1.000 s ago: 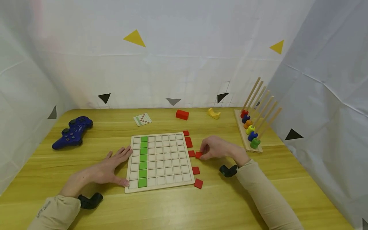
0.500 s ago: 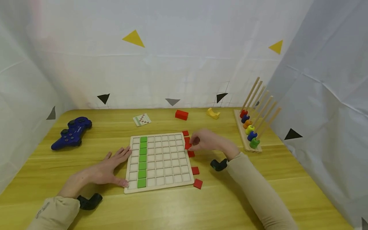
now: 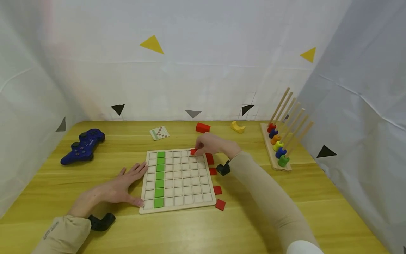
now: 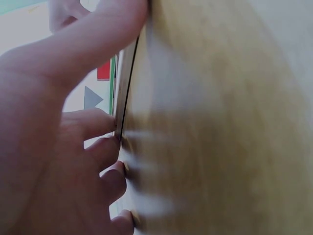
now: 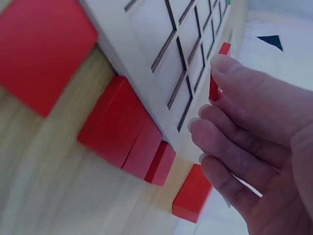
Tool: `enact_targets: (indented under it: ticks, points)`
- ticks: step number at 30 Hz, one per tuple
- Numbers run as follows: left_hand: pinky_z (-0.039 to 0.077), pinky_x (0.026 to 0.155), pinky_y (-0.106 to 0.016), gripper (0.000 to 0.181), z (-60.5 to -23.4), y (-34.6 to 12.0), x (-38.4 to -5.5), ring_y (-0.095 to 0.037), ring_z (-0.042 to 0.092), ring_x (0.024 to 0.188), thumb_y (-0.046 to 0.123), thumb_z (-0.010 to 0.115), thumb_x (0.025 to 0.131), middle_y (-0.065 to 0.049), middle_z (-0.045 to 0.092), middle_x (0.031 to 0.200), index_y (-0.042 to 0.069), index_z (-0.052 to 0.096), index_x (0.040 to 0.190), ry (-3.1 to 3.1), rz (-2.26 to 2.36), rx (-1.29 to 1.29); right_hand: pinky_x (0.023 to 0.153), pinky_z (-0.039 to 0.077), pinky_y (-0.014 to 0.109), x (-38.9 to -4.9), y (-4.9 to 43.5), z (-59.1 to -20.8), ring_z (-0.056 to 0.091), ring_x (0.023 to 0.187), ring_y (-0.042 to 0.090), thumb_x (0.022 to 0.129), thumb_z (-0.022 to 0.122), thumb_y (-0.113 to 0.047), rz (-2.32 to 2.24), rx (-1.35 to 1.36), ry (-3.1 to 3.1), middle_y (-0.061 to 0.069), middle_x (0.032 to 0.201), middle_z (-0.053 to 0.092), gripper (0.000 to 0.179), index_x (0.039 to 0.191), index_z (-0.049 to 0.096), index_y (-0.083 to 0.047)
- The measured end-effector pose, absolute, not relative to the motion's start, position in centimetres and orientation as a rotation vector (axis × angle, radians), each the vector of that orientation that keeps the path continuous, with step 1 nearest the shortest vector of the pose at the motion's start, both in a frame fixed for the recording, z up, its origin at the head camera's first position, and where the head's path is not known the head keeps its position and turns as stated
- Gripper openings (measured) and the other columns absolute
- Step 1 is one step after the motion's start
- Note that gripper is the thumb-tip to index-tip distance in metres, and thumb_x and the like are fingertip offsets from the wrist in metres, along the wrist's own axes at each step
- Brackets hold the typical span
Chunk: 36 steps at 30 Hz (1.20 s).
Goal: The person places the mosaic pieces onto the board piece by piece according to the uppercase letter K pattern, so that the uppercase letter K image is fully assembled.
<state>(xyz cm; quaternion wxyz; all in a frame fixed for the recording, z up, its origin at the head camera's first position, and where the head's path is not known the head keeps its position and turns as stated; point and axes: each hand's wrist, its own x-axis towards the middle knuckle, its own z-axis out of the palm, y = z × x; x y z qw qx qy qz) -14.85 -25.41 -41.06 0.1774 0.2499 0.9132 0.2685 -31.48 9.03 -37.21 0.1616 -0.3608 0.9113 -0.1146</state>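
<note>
A wooden grid board (image 3: pixel 177 182) lies flat on the table, with one column of green tiles (image 3: pixel 159 183) near its left side. My right hand (image 3: pixel 215 144) pinches a red square tile (image 3: pixel 193 151) between thumb and finger, over the far right part of the board. In the right wrist view the red tile (image 5: pixel 220 73) is held on edge, apart from the board. My left hand (image 3: pixel 122 187) lies with spread fingers along the board's left edge, thumb touching the near left corner. More red tiles (image 3: pixel 217 190) lie along the board's right edge.
Behind the board are a small pattern card (image 3: pixel 159 133), a red block (image 3: pixel 203 127) and a yellow curved block (image 3: pixel 237 127). A blue game controller (image 3: pixel 83 146) lies at the left. A peg stand with coloured beads (image 3: pixel 275 147) stands at the right.
My right hand has moved from the tiles at the board's right side to above its far right part, carrying a red tile. The left hand has stayed in place.
</note>
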Motion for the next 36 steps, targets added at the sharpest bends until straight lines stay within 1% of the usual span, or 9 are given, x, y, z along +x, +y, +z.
enact_targets:
  ticks: [5,8,14,22,28,36]
  points:
    - [-0.008,0.114,-0.072,0.119,-41.0,-25.3,-14.9,-0.049,-0.004,0.151,0.056,0.079,0.077,-0.023,0.002,0.167,-0.002,0.015,0.159,2.584,0.755,0.711,0.082,0.051,0.028,-31.8,8.2,-37.1,0.059,0.090,0.015,0.093,0.072,-0.031,-0.249,-0.978,2.586,-0.004,0.098,0.067,0.021,0.105,0.072,-0.014]
    - [-0.008,0.114,-0.072,0.118,-40.8,-25.1,-14.9,-0.049,-0.004,0.151,0.055,0.079,0.077,-0.023,0.002,0.167,-0.002,0.015,0.159,2.578,0.760,0.715,0.083,0.052,0.028,-31.8,7.8,-37.1,0.059,0.090,0.014,0.094,0.072,-0.030,-0.217,-0.967,2.578,-0.004,0.099,0.067,0.021,0.107,0.071,-0.013]
    - [-0.008,0.113,-0.073,0.118,-40.8,-25.1,-14.9,-0.050,-0.003,0.150,0.054,0.081,0.077,-0.024,0.003,0.166,-0.002,0.016,0.159,2.580,0.779,0.723,0.084,0.051,0.029,-31.7,7.6,-37.1,0.058,0.091,0.015,0.093,0.073,-0.028,-0.182,-1.005,2.603,-0.002,0.100,0.067,0.022,0.107,0.071,-0.012]
    - [-0.009,0.114,-0.072,0.119,-40.9,-25.3,-14.9,-0.049,-0.004,0.151,0.056,0.079,0.077,-0.022,0.002,0.167,-0.001,0.015,0.159,2.585,0.763,0.708,0.086,0.049,0.029,-31.8,7.7,-37.6,0.055,0.094,0.016,0.092,0.074,-0.032,-0.197,-1.031,2.609,-0.004,0.100,0.065,0.025,0.110,0.071,-0.015]
    - [-0.008,0.114,-0.072,0.118,-40.9,-25.3,-14.8,-0.050,-0.003,0.151,0.055,0.080,0.077,-0.024,0.003,0.166,-0.002,0.016,0.159,2.583,0.781,0.721,0.086,0.050,0.030,-31.8,7.6,-37.8,0.056,0.094,0.015,0.091,0.075,-0.031,-0.224,-1.056,2.614,-0.004,0.099,0.065,0.023,0.107,0.070,-0.016]
    - [-0.008,0.114,-0.071,0.119,-41.0,-25.4,-14.8,-0.048,-0.003,0.151,0.057,0.079,0.076,-0.022,0.003,0.167,-0.001,0.016,0.159,2.587,0.773,0.707,0.086,0.050,0.029,-31.7,7.4,-37.9,0.056,0.094,0.016,0.091,0.075,-0.030,-0.227,-1.062,2.618,-0.002,0.100,0.066,0.024,0.108,0.070,-0.014]
